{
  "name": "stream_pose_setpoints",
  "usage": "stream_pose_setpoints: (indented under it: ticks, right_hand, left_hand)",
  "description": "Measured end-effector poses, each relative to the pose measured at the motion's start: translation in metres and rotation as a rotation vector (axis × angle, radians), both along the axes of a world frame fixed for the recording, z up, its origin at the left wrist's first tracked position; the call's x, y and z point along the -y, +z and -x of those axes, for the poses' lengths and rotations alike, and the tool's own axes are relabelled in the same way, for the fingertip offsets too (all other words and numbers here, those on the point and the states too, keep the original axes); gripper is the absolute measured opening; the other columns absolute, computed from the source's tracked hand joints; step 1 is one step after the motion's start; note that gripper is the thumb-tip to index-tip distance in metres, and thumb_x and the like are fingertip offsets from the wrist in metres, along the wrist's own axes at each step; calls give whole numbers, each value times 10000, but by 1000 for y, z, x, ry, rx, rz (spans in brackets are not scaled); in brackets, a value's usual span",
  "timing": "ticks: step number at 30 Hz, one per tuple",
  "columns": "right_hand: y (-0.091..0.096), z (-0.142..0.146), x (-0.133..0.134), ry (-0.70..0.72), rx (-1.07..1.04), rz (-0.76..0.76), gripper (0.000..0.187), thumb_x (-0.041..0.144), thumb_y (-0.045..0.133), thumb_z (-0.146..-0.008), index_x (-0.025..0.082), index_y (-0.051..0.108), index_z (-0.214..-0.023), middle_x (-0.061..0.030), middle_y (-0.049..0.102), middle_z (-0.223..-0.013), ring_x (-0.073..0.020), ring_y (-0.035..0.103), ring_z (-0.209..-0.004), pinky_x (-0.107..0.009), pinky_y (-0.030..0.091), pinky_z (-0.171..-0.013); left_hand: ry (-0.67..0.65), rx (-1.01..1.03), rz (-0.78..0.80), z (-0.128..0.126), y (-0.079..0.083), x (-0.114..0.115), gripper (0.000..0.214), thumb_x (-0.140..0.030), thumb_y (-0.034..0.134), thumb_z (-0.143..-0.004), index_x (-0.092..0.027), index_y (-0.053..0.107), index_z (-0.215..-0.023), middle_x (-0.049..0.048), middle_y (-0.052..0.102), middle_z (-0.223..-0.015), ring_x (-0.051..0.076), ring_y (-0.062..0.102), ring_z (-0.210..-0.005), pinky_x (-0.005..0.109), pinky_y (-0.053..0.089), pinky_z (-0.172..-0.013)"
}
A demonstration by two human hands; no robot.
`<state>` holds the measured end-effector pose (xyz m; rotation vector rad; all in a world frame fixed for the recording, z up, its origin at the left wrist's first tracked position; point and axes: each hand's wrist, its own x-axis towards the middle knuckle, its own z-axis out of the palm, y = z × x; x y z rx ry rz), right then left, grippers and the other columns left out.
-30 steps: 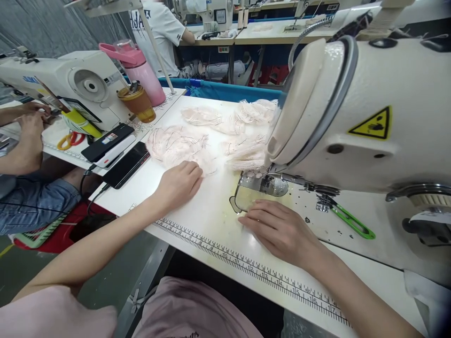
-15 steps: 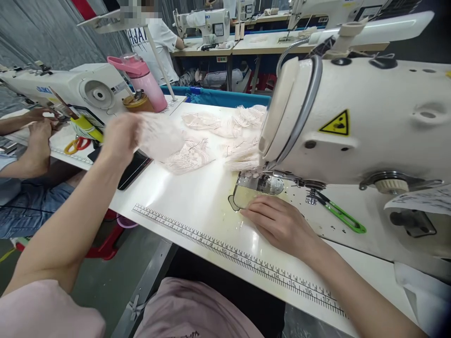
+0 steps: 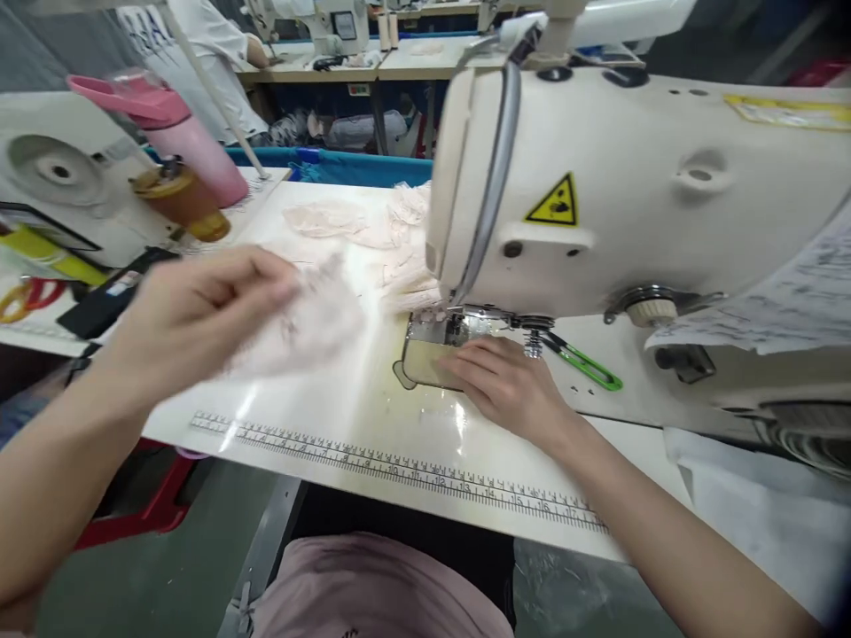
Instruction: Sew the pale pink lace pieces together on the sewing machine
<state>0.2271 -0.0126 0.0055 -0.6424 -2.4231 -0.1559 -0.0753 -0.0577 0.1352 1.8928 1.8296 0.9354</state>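
Note:
My left hand [image 3: 222, 306] is closed, pinching a pale pink lace piece [image 3: 319, 315] that hangs blurred over the table to the left of the sewing machine [image 3: 618, 186]. My right hand [image 3: 502, 385] lies on the machine bed with its fingers extended and close together, just in front of the metal needle plate [image 3: 425, 330]. No cloth shows under it. More pale lace pieces [image 3: 405, 275] lie bunched beside the machine head, their far part hidden behind it.
Green-handled thread snips [image 3: 591, 365] lie right of my right hand. A printed ruler [image 3: 399, 470] runs along the table's front edge. Back left stand a pink bottle [image 3: 192, 151] and an amber cup [image 3: 183, 199]. A person in a white shirt [image 3: 199, 62] sits beyond.
My left hand has come nearer and lower with the lace piece, which has been lifted off the table. The view has turned right. My right hand stays by the needle plate.

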Motion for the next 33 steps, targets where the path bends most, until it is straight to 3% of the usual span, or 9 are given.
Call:
stream_pose_setpoints:
  ticks: [2, 4, 7, 11, 15, 19, 22, 27, 33]
  right_hand:
    - [0, -3, -2, -90, -5, 36, 259, 89, 532, -902, 170, 691, -1090, -16, 739, -936, -161, 660, -888, -284, 512, -671]
    - [-1, -6, -5, -196, -22, 94, 271, 110, 513, -915, 176, 698, -1103, -22, 742, -973, -159, 664, -835, -291, 482, -639]
    - [-4, -10, -10, -333, -18, 176, 338, 105, 493, -902, 203, 693, -1156, -30, 742, -982, -162, 644, -738, -301, 446, -613]
    - [-6, -14, -12, -432, -41, 228, 387, 82, 444, -873, 217, 713, -1116, -31, 719, -819, -173, 627, -727, -282, 404, -584]
    - [-1, -11, -6, -348, -42, 142, 389, 37, 423, -857, 217, 712, -1044, 0, 738, -926, -137, 634, -737, -281, 426, -649]
    - [1, -5, 0, -332, 98, 150, 391, 2, 445, -844, 225, 681, -1063, 29, 725, -1089, -119, 651, -799, -292, 413, -684]
    - [-2, -2, 1, -379, 124, 160, 392, 17, 473, -855, 238, 668, -1112, 26, 717, -1128, -142, 663, -840, -317, 430, -725]
    - [-8, -1, -5, -320, 186, 165, 421, 10, 492, -847, 194, 640, -1195, -49, 685, -1205, -188, 662, -940, -348, 488, -827]
    - [-13, -2, -8, -336, 245, 149, 463, 44, 518, -861, 201, 589, -1291, -73, 707, -1045, -210, 646, -945, -331, 493, -733]
  left_hand:
    - [-235, 166, 267, -28, -11, 3, 317, -492, 598, -890, -183, 656, -852, -47, 511, -559, 41, 357, -418, 153, 244, -358]
    - [-442, 216, 413, -49, -26, -9, 346, -499, 532, -930, -189, 679, -889, -49, 484, -522, 48, 340, -390, 166, 247, -351]
    - [-606, 15, 391, -66, -54, -38, 366, -466, 446, -977, -199, 695, -947, -2, 630, -676, 91, 526, -515, 190, 380, -448]
    - [-407, -551, -90, -75, -85, -55, 316, -350, 448, -993, -160, 700, -1010, 66, 721, -852, 191, 664, -703, 273, 487, -547]
    - [-647, -662, -504, -88, -99, -38, 252, -227, 489, -980, -119, 701, -1063, 86, 739, -1070, 217, 693, -979, 318, 586, -786]
    - [-691, -708, -477, -97, -114, -26, 388, -262, 494, -971, -39, 598, -1272, 155, 622, -1317, 286, 596, -1221, 391, 549, -974]
    - [-682, -705, -437, -97, -122, -27, 432, -272, 483, -965, -30, 569, -1313, 166, 584, -1354, 304, 571, -1253, 427, 521, -1021]
    - [-641, -652, -415, -93, -127, -34, 439, -265, 488, -948, -46, 571, -1319, 173, 576, -1359, 302, 568, -1257, 431, 512, -1025]
    - [-621, -650, -427, -92, -130, -38, 445, -276, 488, -945, -43, 573, -1315, 167, 589, -1349, 301, 560, -1267, 409, 498, -1033]
